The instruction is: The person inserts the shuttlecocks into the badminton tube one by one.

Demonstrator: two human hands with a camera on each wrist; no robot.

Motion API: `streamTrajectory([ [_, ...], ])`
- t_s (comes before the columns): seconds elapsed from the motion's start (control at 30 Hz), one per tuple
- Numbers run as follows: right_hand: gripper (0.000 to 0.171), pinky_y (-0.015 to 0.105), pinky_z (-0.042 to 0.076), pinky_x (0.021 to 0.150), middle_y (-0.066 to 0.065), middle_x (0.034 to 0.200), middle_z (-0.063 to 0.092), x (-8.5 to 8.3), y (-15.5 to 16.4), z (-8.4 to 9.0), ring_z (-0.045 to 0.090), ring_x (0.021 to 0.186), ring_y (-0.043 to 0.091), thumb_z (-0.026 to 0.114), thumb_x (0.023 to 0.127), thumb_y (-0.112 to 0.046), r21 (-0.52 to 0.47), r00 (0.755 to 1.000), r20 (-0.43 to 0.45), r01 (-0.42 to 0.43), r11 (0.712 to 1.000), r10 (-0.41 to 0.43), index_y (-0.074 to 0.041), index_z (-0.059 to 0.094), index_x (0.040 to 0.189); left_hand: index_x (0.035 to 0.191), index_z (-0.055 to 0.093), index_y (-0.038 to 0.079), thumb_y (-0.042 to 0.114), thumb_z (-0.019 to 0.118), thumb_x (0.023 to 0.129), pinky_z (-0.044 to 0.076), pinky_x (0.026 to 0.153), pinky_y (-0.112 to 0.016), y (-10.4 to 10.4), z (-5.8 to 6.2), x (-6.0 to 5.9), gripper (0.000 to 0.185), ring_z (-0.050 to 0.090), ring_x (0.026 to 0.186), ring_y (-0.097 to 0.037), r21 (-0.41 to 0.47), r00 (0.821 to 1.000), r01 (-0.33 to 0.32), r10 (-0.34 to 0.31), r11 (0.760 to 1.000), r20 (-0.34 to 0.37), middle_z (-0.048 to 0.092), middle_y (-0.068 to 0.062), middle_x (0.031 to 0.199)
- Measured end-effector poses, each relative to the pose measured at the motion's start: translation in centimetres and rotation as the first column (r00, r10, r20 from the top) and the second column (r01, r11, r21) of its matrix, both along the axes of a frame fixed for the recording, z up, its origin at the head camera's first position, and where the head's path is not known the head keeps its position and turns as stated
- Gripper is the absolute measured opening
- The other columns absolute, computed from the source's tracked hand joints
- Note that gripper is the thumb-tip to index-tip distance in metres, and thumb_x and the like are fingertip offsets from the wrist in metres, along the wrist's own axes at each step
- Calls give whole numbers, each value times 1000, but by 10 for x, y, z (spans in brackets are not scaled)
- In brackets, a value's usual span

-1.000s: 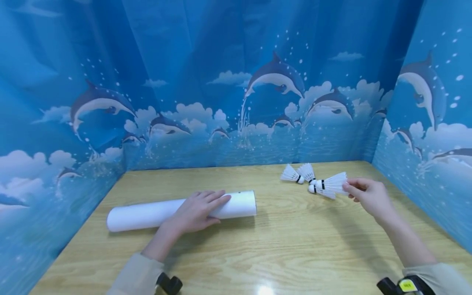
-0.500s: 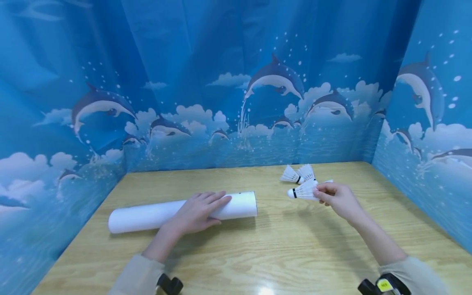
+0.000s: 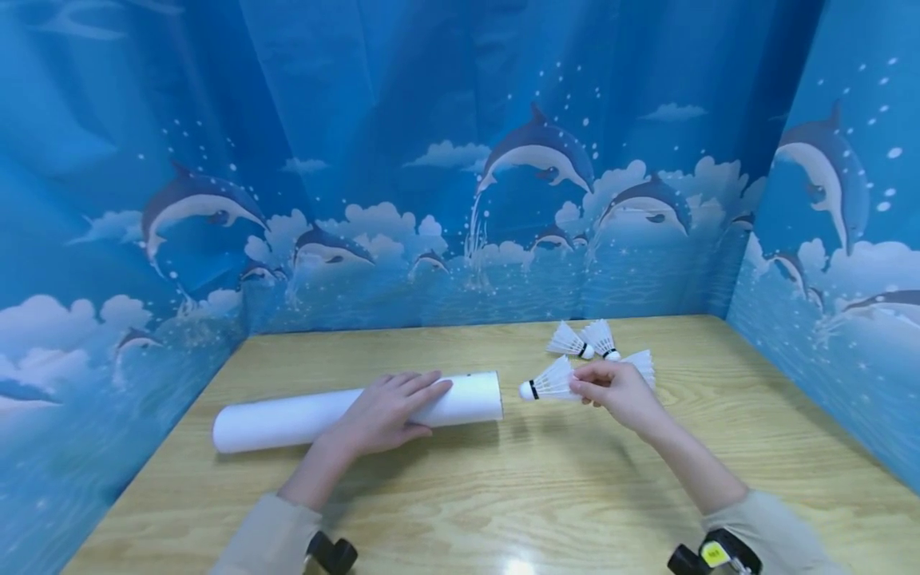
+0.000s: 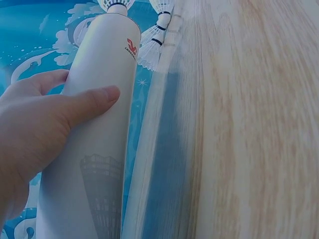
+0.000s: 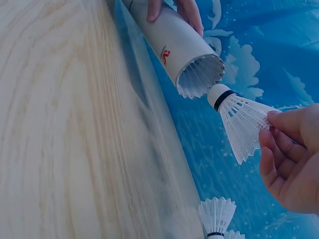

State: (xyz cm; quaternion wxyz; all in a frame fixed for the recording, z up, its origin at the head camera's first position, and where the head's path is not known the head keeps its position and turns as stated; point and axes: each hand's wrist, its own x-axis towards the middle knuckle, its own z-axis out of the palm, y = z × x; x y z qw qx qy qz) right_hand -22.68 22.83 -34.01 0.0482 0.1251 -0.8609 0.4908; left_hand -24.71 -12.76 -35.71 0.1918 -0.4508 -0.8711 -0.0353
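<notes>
**White shuttlecock at the mouth of the tube, not yet inside**

White cardboard tube lies on its side at centre-left of the head view, on the wooden bench. The left hand rests over it near its open right end, fingers laid fairly straight across the top and thumb against the side, steadying it. The right hand pinches a shuttlecock by the feathers, fingers curled round the skirt. Its cork, ringed with a black band, points left at the tube mouth, just beside it but apart. In the right wrist view the cork stands just off the rim of the opening, slightly to one side of its centre.

Judged from these frames, the work is at an early stage: the held shuttlecock is lined up but not inserted. Inside the opening a scalloped white edge shows; whether that is another shuttlecock cannot be told. Three more shuttlecocks lie on the bench at upper right of centre, behind the right hand, left to be handled.
</notes>
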Motion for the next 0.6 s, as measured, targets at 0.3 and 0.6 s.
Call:
streamTrajectory([
  [0.3, 14, 26, 51, 59, 9, 82, 64, -2, -22, -7, 58, 66, 14, 65, 85, -5, -35, 997, -26, -67, 997, 66, 6, 67, 94, 139, 44, 16, 35, 77, 74, 46, 91, -46, 1, 0, 0, 76, 53, 113, -27, 2, 1000, 2, -2, 1000, -10, 48, -7, 136],
  [0.6, 14, 27, 54, 60, 10, 76, 66, -5, -43, -15, 60, 65, 13, 64, 85, -3, -80, 995, -18, -102, 992, 101, 8, 67, 94, 139, 44, 16, 35, 77, 74, 45, 92, -46, 2, -1, 0, 76, 53, 114, -26, 2, 1000, 0, 0, 1000, -15, 48, -7, 136],
])
